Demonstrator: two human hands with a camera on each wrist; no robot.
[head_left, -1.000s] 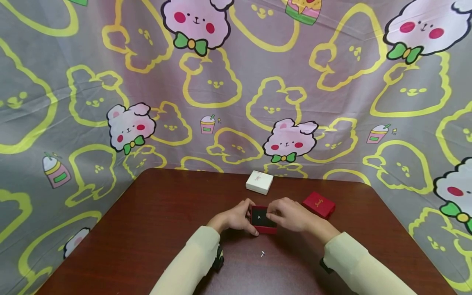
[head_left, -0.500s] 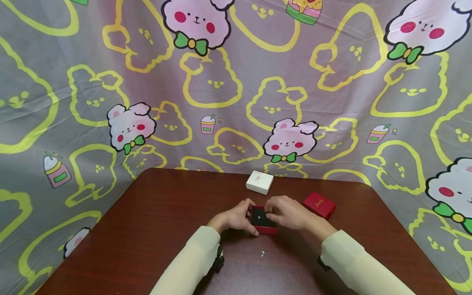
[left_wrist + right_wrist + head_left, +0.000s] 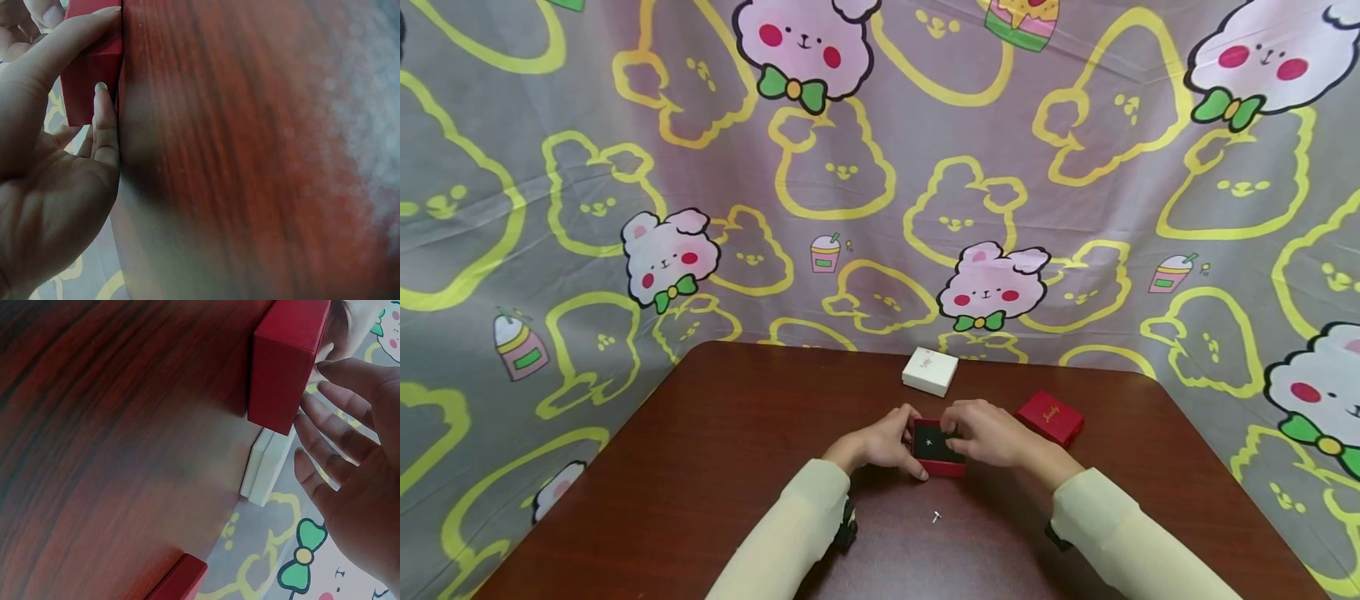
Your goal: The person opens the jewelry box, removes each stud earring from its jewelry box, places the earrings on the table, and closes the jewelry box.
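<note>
A small red jewelry box [image 3: 942,469] stands without its lid on the table, with a black insert [image 3: 934,451] inside. On the insert sits a tiny silvery star-shaped stud [image 3: 928,442]. My left hand [image 3: 883,442] grips the box from its left, thumb along the near side, as the left wrist view also shows on the red wall [image 3: 87,87]. Over the box's right edge is my right hand [image 3: 988,433], fingers bent, their tips at the insert. Whether those tips pinch anything small is hidden. A second small silvery stud [image 3: 936,517] lies on the table nearer me.
A red lid [image 3: 1051,418] with gold lettering lies right of my right hand. Farther back stands a white box [image 3: 930,372]. The brown table [image 3: 760,417] reaches to a grey patterned cloth [image 3: 865,150] behind it.
My right hand has shifted slightly over the box's right edge, its fingers changing their bend. The left hand keeps its grip. Box, lid and studs stay in place; the head view shifts slightly.
</note>
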